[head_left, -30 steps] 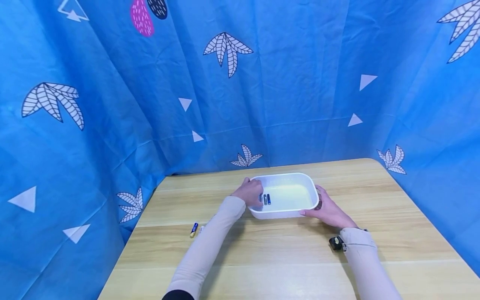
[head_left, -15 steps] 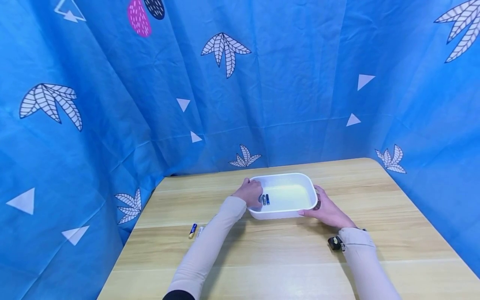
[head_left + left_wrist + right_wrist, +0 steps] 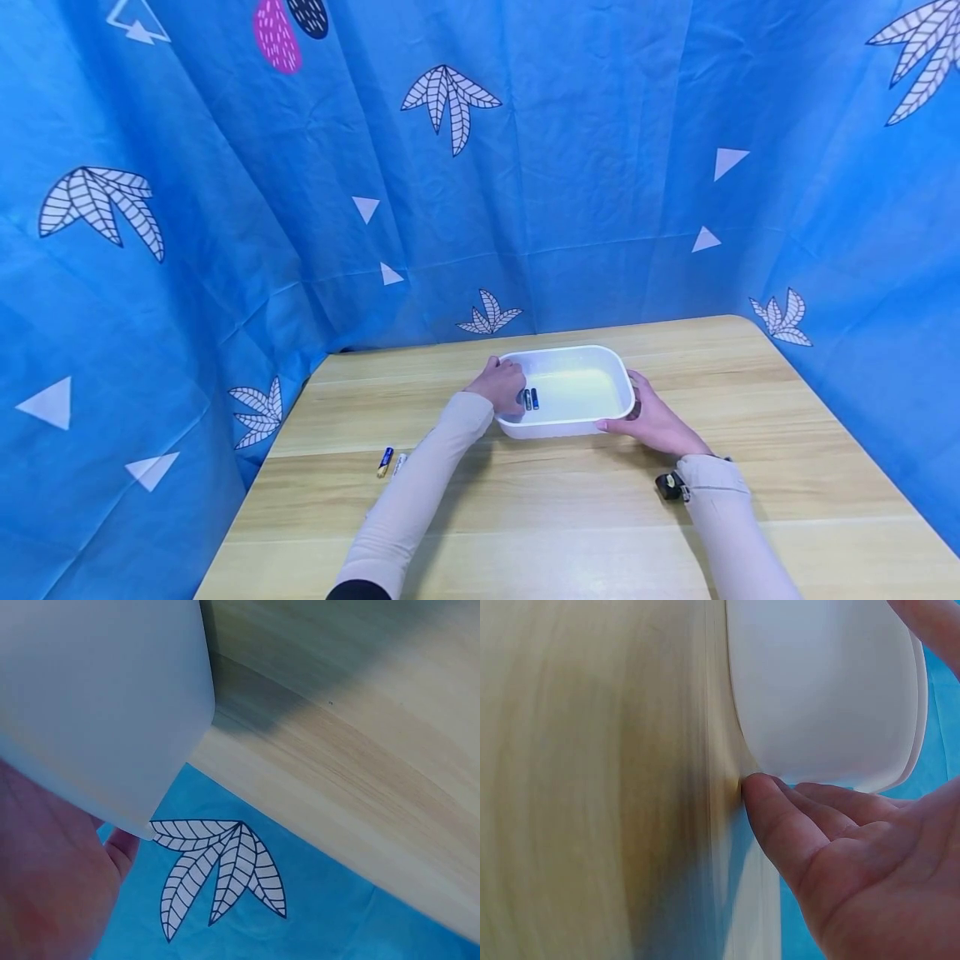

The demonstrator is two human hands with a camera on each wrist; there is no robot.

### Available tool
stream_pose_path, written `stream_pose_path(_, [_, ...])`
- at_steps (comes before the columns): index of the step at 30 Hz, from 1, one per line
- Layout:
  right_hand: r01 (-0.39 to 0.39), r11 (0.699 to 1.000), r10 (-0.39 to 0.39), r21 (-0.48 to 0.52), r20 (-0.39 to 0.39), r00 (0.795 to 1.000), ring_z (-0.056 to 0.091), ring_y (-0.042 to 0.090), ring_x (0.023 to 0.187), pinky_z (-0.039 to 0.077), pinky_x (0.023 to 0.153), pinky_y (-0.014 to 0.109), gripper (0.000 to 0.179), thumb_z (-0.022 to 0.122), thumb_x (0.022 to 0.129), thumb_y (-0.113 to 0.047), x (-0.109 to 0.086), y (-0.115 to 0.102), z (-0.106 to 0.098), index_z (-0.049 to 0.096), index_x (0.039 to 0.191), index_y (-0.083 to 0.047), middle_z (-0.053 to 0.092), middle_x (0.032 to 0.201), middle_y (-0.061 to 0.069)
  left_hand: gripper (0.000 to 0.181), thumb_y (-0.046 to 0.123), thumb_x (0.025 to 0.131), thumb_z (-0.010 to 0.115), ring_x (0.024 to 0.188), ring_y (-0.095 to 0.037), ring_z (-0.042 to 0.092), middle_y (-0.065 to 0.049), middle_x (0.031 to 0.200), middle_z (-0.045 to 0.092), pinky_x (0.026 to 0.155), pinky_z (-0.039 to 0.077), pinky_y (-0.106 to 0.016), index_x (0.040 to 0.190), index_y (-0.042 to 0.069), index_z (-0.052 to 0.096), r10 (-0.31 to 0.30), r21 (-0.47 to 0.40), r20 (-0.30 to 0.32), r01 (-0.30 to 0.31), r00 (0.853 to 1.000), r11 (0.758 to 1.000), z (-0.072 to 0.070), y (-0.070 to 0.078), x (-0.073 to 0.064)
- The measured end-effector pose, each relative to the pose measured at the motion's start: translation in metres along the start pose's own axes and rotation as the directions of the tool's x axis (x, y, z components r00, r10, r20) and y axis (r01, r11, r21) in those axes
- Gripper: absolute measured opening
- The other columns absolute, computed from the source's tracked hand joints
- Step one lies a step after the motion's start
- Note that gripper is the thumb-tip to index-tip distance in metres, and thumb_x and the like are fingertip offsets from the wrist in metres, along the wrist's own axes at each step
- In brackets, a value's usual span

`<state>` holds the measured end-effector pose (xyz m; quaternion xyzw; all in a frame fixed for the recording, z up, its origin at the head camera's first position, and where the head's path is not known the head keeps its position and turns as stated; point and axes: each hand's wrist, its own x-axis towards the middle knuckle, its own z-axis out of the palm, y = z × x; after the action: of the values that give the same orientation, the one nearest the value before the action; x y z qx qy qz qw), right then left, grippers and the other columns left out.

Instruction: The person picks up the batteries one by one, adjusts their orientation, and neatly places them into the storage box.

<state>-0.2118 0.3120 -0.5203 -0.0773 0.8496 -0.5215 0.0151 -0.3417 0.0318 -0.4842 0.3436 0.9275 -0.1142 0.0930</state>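
A white plastic tray point(image 3: 573, 427) stands on the wooden table. My left hand point(image 3: 501, 386) reaches over its left end, fingers bent down inside. Those fingertips are hidden, and I cannot tell whether they pinch anything. Just right of them, two small dark batteries point(image 3: 535, 398) lie side by side on the tray floor. In the left wrist view the tray's outer wall point(image 3: 112, 697) covers most of this hand point(image 3: 52, 877). My right hand point(image 3: 656, 421) grips the tray's right end, thumb at the front wall. The right wrist view shows its fingers point(image 3: 780, 817) against the end wall.
On the left of the table point(image 3: 570, 533) lie a blue and gold battery point(image 3: 385, 462) and a whitish one point(image 3: 400, 463), near the left sleeve point(image 3: 423, 483). A blue patterned curtain point(image 3: 585, 167) hangs beyond the table's far edge. A small black device point(image 3: 670, 486) sits at the right wrist.
The head view has shifted very slightly. Both hands, the tray and the batteries keep their places.
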Motion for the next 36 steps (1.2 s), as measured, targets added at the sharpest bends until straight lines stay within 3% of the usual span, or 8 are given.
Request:
stream_pose_path(31, [0.012,1.000,-0.012,-0.002,-0.001,1.000,0.040,0.052,0.145,0.030,0.119,0.067,0.117,0.088,0.080,-0.031,0.000,0.001,0.001,0.011,0.162,0.000,0.029,0.162,0.032,0.024,0.042,0.086,0.079,0.100,-0.013,0.051,0.006,0.103,0.063,0.108,0.037,-0.039,0.090,0.020,0.071,-0.001,-0.053,-0.005,0.001,1.000,0.999,-0.001,-0.001,-0.004])
stream_pose_path(36, [-0.002,1.000,0.002,-0.010,-0.001,1.000,0.039,0.052,0.145,0.030,0.119,0.067,0.118,0.089,0.080,-0.034,0.001,0.003,0.000,0.011,0.162,0.000,0.030,0.162,0.032,0.036,0.041,0.086,0.080,0.116,-0.017,0.054,0.002,0.121,0.066,0.112,0.037,-0.041,0.110,0.015,0.077,0.019,-0.143,-0.044,-0.025,0.999,0.989,-0.007,-0.005,-0.012])
